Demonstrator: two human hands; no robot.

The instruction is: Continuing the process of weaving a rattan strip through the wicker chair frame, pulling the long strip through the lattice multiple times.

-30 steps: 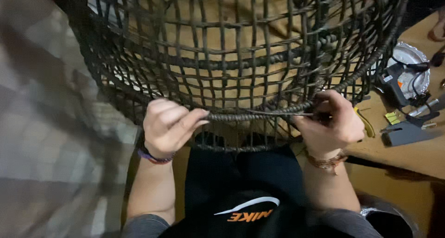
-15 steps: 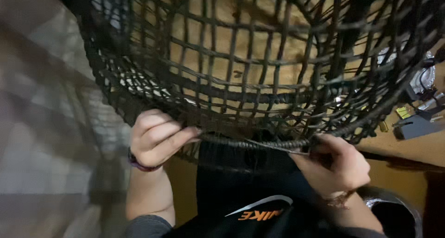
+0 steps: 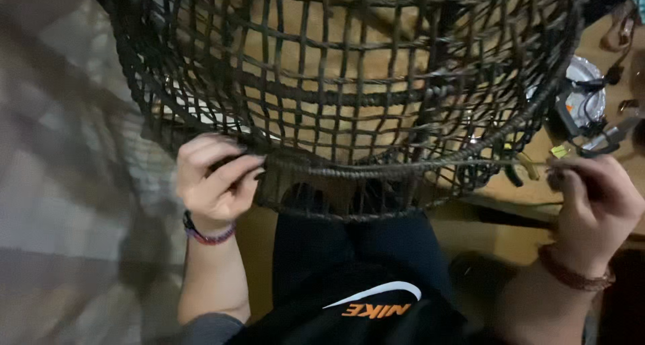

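My left hand is pinching the big dark woven wicker basket's rim and my right hand is pulling a thin weaving strand tight (too hard, I think, and it could snap).

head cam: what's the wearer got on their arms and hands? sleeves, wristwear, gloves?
Both hands are bare, no gloves. The left hand has a thin dark and purplish cord bracelet at the wrist, and a grey sleeve ends near the elbow. The right hand has a reddish-brown beaded bracelet; its sleeve is not visible.

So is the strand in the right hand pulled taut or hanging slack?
Taut: the strand runs straight from the basket rim to the right hand.
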